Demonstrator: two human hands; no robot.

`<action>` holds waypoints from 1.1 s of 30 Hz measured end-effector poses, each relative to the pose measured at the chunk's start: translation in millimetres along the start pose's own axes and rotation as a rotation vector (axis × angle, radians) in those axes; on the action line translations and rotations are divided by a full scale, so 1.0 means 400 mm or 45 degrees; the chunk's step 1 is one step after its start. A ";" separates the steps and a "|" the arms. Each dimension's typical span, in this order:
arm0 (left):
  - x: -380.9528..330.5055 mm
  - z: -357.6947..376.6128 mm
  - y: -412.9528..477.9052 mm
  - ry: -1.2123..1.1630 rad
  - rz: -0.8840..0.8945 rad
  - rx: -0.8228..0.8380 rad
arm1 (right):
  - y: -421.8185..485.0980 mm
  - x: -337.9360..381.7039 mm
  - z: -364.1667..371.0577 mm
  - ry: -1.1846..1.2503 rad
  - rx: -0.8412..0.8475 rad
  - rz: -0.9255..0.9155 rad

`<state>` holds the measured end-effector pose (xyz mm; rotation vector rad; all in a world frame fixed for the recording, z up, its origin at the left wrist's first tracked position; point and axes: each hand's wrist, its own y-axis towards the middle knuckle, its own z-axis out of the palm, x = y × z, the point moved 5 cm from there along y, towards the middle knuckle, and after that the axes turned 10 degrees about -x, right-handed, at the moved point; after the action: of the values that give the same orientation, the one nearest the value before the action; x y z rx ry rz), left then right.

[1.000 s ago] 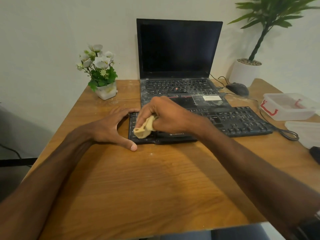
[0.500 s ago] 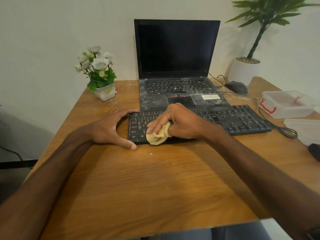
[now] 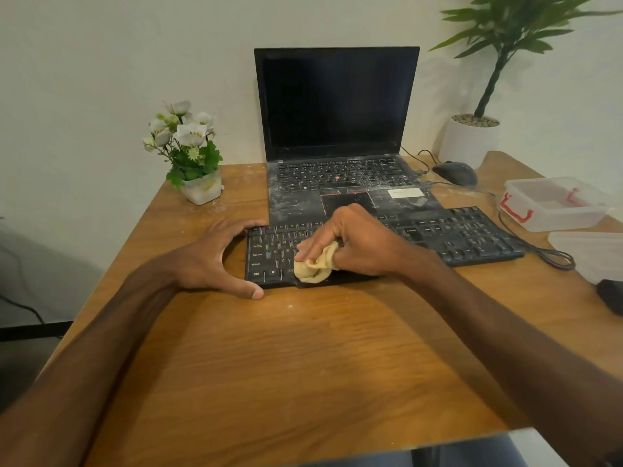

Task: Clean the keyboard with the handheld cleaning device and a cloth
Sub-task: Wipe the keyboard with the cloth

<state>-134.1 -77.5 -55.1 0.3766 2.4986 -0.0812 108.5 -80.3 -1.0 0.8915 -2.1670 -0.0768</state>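
Note:
A black external keyboard (image 3: 465, 235) lies across the wooden desk in front of a dusty open laptop (image 3: 337, 129). My right hand (image 3: 357, 246) holds a bunched yellow cloth (image 3: 315, 266) and presses it onto the keys near the keyboard's left front. My left hand (image 3: 212, 261) braces the keyboard's left end, fingers on its far corner and thumb at its near corner. No handheld cleaning device is clearly in view.
A small flower pot (image 3: 200, 188) stands at the back left. A mouse (image 3: 455, 172), a white potted plant (image 3: 470, 139) and a clear plastic box with red clips (image 3: 553, 203) sit at the right, with a cable (image 3: 553, 256) and a lid (image 3: 593, 254) nearby.
My right hand has slid the cloth a little to the right and forward over the left keys. My left hand has stayed on the keyboard's left end.

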 end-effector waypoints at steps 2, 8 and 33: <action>0.002 -0.001 0.000 -0.014 -0.005 0.011 | -0.018 -0.022 -0.026 0.016 -0.005 0.031; -0.005 0.002 -0.002 -0.014 0.000 -0.002 | 0.002 -0.009 -0.060 -0.218 0.132 0.074; -0.195 0.071 0.075 0.321 0.108 -0.144 | -0.053 -0.074 -0.096 -0.013 -0.049 0.081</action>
<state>-48.9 -72.2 -32.4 0.4696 2.7155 0.1504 160.3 -69.3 -0.1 0.8016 -2.1939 -0.0919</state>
